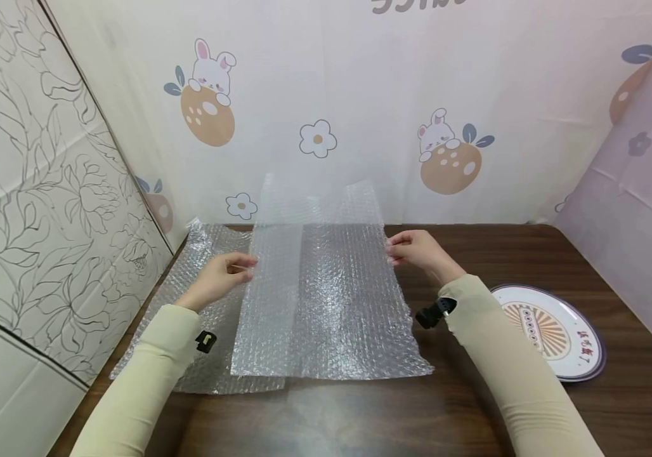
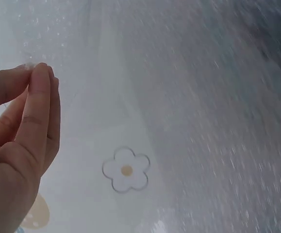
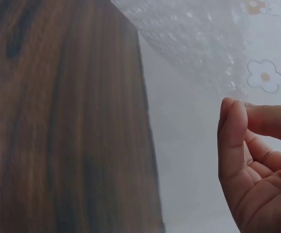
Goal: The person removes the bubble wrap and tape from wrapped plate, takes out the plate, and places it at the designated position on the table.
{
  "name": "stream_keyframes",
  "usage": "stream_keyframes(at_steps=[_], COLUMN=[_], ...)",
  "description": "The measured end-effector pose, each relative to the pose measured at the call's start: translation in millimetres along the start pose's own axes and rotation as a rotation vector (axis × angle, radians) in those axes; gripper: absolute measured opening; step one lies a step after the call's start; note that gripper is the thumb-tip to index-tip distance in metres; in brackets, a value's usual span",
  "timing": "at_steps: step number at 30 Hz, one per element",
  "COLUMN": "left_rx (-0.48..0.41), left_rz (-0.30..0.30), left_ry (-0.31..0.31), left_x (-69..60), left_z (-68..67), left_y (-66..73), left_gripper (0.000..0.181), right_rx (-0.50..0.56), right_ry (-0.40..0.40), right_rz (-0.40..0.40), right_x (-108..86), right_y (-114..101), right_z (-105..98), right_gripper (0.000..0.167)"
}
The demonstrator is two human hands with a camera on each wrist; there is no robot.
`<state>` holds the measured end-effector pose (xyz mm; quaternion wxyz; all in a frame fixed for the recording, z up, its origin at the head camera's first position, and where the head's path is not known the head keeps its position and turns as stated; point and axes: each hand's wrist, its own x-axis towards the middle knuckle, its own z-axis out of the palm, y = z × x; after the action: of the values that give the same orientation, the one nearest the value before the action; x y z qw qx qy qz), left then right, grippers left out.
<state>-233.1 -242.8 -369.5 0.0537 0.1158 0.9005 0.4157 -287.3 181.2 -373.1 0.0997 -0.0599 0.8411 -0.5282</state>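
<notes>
A clear sheet of bubble wrap (image 1: 337, 285) hangs raised between my two hands, tilted, with the wall showing through its upper part. My left hand (image 1: 220, 276) pinches its left edge between thumb and fingers. On the opposite edge, my right hand (image 1: 420, 252) pinches the sheet the same way. Both pinches show close up: the left hand (image 2: 26, 121) in the left wrist view, the right hand (image 3: 256, 160) in the right wrist view. A second bubble wrap sheet (image 1: 206, 374) lies on the table at the left, partly hidden behind the raised one and my left arm.
At the right of the brown wooden table (image 1: 360, 419) lies a white oval plate-like piece (image 1: 580, 343) with a sunburst print, partly behind my right sleeve. A rabbit-print cloth (image 1: 360, 82) backs the table. A flower-patterned panel (image 1: 46, 158) borders its left side.
</notes>
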Motion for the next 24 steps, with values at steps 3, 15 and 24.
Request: stream_keyframes(at_steps=[3, 15, 24], left_rx=[0.005, 0.028, 0.079], left_rz=[-0.012, -0.060, -0.083], left_ry=[-0.020, -0.199, -0.256], left_x=[-4.1, -21.9, -31.5], left_z=[-8.4, -56.3, -83.9], left_y=[-6.3, -20.5, -13.9], left_gripper=[0.039, 0.053, 0.066], right_rx=[0.037, 0.119, 0.269], right_ry=[-0.013, -0.060, -0.068], right_rz=[-0.009, -0.018, -0.018], right_x=[4.4, 12.1, 11.1], right_y=[0.0, -8.3, -15.9], right_z=[11.4, 52.5, 83.7], right_gripper=[0.029, 0.027, 0.026])
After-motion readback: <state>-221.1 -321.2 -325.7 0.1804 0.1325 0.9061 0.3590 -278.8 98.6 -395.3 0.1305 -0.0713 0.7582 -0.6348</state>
